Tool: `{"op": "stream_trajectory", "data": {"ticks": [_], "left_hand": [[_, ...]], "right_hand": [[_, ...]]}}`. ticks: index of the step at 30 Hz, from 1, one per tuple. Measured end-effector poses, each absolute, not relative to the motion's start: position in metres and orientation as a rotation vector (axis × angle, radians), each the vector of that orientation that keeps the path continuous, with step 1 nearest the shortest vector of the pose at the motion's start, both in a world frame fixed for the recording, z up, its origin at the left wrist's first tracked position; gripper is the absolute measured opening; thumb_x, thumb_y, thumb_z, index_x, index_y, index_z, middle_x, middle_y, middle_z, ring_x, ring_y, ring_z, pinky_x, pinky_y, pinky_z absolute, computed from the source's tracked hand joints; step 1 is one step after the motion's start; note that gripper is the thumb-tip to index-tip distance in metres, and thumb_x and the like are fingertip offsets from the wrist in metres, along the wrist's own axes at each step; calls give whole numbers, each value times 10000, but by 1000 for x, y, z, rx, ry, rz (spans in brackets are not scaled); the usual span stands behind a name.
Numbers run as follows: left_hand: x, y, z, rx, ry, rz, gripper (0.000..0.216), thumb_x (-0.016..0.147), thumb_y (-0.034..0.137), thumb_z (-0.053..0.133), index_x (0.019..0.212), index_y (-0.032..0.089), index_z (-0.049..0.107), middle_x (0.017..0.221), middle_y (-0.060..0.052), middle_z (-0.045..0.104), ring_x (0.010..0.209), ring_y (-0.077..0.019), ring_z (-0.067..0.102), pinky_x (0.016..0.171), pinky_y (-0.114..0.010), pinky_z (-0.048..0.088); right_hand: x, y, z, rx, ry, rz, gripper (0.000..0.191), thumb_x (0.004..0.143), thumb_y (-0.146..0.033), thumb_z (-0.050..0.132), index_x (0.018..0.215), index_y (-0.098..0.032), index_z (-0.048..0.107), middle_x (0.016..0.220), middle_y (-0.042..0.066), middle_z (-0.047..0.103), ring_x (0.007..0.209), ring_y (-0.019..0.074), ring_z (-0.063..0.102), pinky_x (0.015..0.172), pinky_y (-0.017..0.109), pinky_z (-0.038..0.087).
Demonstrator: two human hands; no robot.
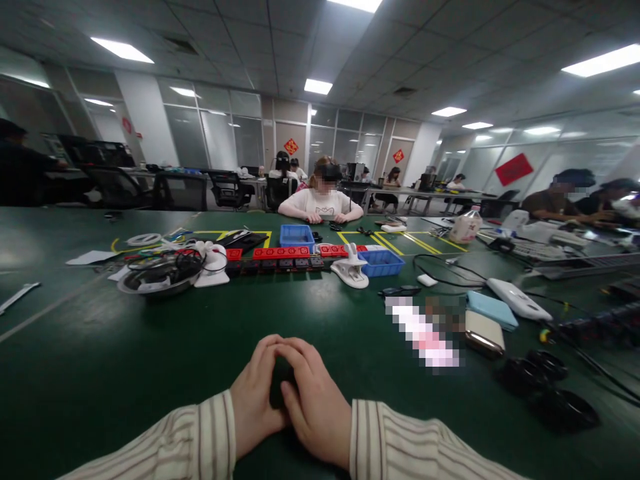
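My left hand (257,393) and my right hand (315,400) rest on the near part of the green table (175,353). Their curved fingers meet at the tips, leaving a gap between the palms. The right thumb stands apart from its fingers; the left thumb reaches toward the right hand. Neither hand holds anything that I can see. Both wrists are in striped cream sleeves. Beyond them, a row of red and black power-strip-like blocks (281,253) lies across the table, with a white clip-like stand (351,270) at its right part.
Blue bins (383,263) stand by the row. A metal bowl (135,285) of cables is at left. To the right lie a light-blue case (493,310), a cream box (484,333), black round objects (565,407) and cables. A person (320,200) sits across the table.
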State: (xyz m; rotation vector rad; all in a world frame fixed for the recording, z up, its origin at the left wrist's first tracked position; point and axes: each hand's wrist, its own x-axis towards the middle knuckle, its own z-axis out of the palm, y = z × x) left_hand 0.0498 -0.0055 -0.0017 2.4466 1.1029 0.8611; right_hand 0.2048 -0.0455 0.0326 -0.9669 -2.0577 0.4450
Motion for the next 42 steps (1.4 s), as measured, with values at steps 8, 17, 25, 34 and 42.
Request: {"op": "stream_trajectory", "data": {"ticks": [8,17,25,34,42], "left_hand": [[47,-2,12,2542,1070,566,377,567,222,626,943,217,601,976,-49,598,999,-292,540,1048,-561,194],[35,22,13,2630,711,433,445,465,248,761,894,232,642,1041,-15,550,1000,-251,516,942,-352,394],[31,19,11,2665,693,444,645,484,298,766,1100,216,594,1120,-63,547,1056,-297,501,1004,-442,332],[26,-6,10,2586,973,503,810,492,530,774,1168,190,485,1170,-135,526,1101,-357,476,1012,-651,156],[32,-5,14,2558,882,458,434,527,266,730,942,226,609,974,-26,550,943,-253,539,1037,-557,214]], "right_hand": [[196,-50,36,-1148,-2090,499,250,758,-120,526,1003,-165,504,1072,83,492,982,230,446,885,419,400],[198,-48,32,-951,-2279,283,142,716,-157,489,850,-184,524,937,63,552,885,204,487,803,365,415],[198,-50,33,-524,-2221,271,367,599,-150,375,941,-189,502,897,51,632,966,182,574,1016,409,297],[197,-54,32,-1014,-2109,300,396,785,-449,508,1040,-146,524,996,104,541,902,244,478,808,422,379],[196,-52,31,-1016,-2240,312,173,736,-237,540,895,-172,561,923,63,565,863,204,477,772,362,379]]}}
